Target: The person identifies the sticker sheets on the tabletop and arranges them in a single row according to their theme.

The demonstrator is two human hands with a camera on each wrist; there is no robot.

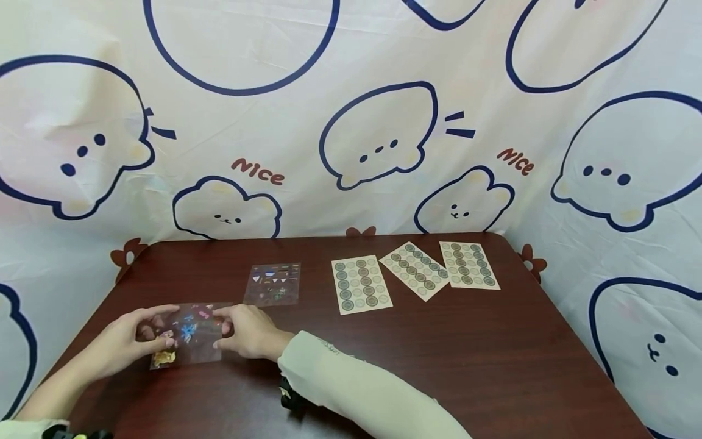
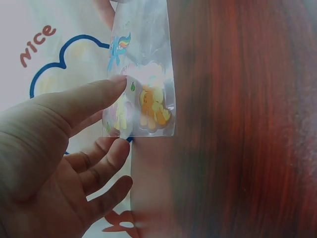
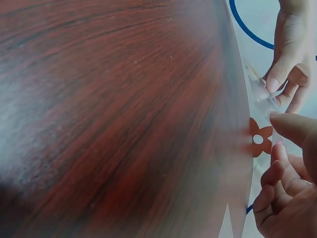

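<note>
A clear sticker sheet [image 1: 200,341] with colourful pony figures is held up by both hands over the left part of the table. My left hand [image 1: 123,338] pinches its left side between thumb and fingers. In the left wrist view, the left thumb [image 2: 94,101] lies across the sheet beside an orange pony sticker [image 2: 154,106], other fingers behind. My right hand [image 1: 249,332] pinches the opposite side. The right wrist view shows the sheet nearly edge-on between the right hand [image 3: 294,173] and the left hand [image 3: 292,64].
Another clear sheet [image 1: 272,285] with small stickers lies just behind the hands. Farther right on the dark wooden table [image 1: 439,353] are three pale sheets of round stickers: one [image 1: 362,285], a tilted one [image 1: 417,270] and one [image 1: 469,266]. A cartoon-printed cloth [image 1: 296,134] hangs behind.
</note>
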